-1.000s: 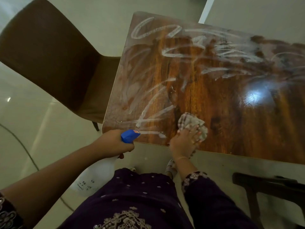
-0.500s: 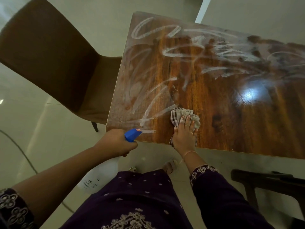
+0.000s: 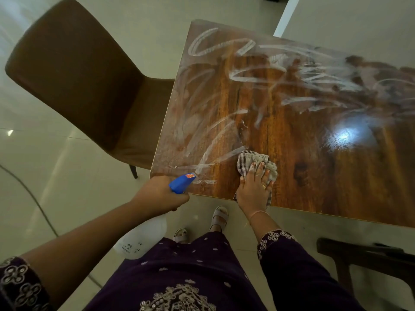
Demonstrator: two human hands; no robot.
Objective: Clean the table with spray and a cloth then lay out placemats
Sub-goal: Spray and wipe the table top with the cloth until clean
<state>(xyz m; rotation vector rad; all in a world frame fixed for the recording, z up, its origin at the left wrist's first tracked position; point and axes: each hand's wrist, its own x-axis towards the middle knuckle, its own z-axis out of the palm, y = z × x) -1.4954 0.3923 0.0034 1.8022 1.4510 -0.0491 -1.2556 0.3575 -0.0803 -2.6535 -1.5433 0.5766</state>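
The glossy wooden table (image 3: pixel 303 140) is streaked with white smears over its left and far parts. My right hand (image 3: pixel 253 189) presses flat on a checked grey cloth (image 3: pixel 247 162) near the table's front edge. My left hand (image 3: pixel 157 196) grips a spray bottle (image 3: pixel 143 239) with a white body and a blue nozzle head, held just off the table's front left corner. The nozzle points toward the tabletop. No placemats are in view.
A brown upholstered chair (image 3: pixel 78 81) stands at the table's left end, its seat tucked partly under. A dark wooden chair (image 3: pixel 363 257) sits at the lower right by the front edge. A thin cable (image 3: pixel 29 194) crosses the pale tiled floor at the left.
My right hand has slid the cloth to the left and a little away from the front edge. The spray bottle in my left hand has stayed near the corner.
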